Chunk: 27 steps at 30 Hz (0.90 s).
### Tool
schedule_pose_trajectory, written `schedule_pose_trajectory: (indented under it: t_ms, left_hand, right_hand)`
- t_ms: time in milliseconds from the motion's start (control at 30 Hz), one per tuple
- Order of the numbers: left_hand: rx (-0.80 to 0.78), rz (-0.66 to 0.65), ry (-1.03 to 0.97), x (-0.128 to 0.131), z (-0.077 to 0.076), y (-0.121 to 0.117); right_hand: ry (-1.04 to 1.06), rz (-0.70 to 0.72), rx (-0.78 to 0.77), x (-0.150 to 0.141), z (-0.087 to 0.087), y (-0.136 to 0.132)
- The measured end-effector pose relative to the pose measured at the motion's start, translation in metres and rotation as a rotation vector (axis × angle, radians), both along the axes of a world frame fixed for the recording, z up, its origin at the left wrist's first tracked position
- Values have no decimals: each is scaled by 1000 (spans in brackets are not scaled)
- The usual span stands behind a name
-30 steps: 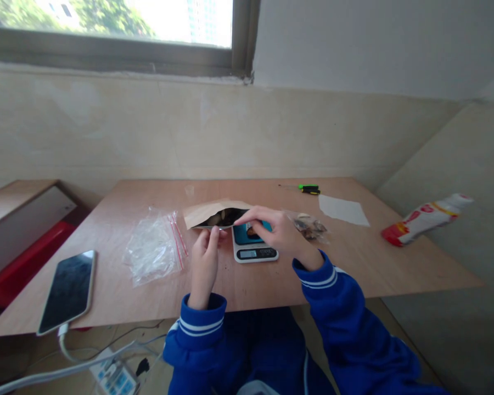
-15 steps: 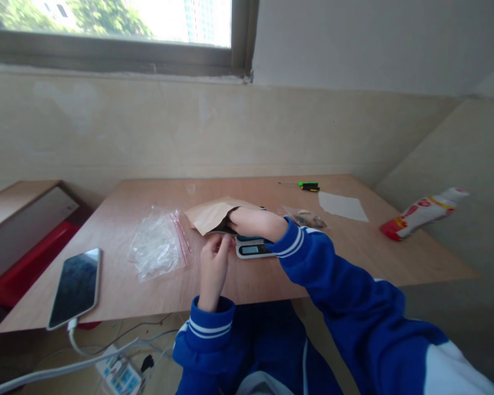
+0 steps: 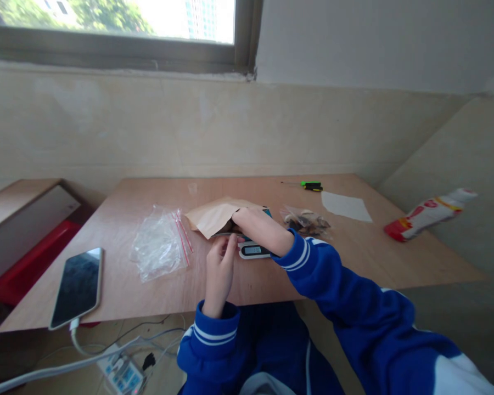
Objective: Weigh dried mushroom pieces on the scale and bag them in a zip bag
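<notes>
A brown paper bag [image 3: 216,213] lies on its side on the table, its mouth facing right and toward me. My left hand [image 3: 221,258] pinches the lower edge of the bag's mouth between thumb and fingers. My right hand [image 3: 251,219] reaches into the opening; its fingers are hidden inside, so their grip does not show. Under my right forearm sits a small digital scale [image 3: 253,250] with a lit display, partly covered. Just right of the forearm lies a clear bag of brown, dried-looking pieces [image 3: 307,222].
Empty-looking clear zip bags [image 3: 158,244] lie left of the paper bag. A phone [image 3: 77,288] with a cable is at the left edge. Toward the back right are screwdrivers [image 3: 312,186], white paper [image 3: 346,206] and a bottle [image 3: 428,215]. A power strip [image 3: 121,373] lies below.
My right forearm has shifted slightly, showing more of the bag of brown pieces. My left hand keeps its pinch on the paper bag's edge. The view has turned slightly.
</notes>
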<state>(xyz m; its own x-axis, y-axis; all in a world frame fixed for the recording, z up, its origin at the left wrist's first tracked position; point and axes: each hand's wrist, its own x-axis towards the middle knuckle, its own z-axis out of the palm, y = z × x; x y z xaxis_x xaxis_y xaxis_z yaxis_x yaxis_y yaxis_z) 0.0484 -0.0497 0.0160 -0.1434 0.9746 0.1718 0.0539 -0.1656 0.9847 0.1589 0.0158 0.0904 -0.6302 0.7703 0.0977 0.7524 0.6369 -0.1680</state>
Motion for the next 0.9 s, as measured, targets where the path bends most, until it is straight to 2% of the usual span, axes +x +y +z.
schedule_pose_trajectory:
  t_ms: [100, 167, 267, 400, 533, 600, 733, 833, 900]
  left_hand:
    - [1, 14, 9, 0, 0, 1]
    - [3, 19, -6, -1, 1, 2]
    - [-5, 21, -76, -3, 3, 6]
    - [-7, 19, -155, -8, 10, 15]
    - [-13, 24, -309, -11, 17, 26]
    - [3, 84, -423, -11, 20, 35]
    - [112, 268, -572, -12, 23, 61]
    - [159, 304, -593, -16, 25, 81]
    - [171, 322, -582, -19, 27, 92]
  right_hand:
    - [-112, -58, 58, 6, 9, -11]
    - [-89, -61, 94, 14, 16, -16]
    - [31, -26, 125, 32, 24, -17]
    - [217, 17, 89, 58, 28, -10]
    - [397, -32, 29, 76, 31, -8]
    - [528, -74, -7, 83, 30, -9]
    - [656, -159, -58, 93, 15, -3]
    - [578, -159, -107, 95, -12, 14]
    - [476, -147, -87, 93, -33, 30]
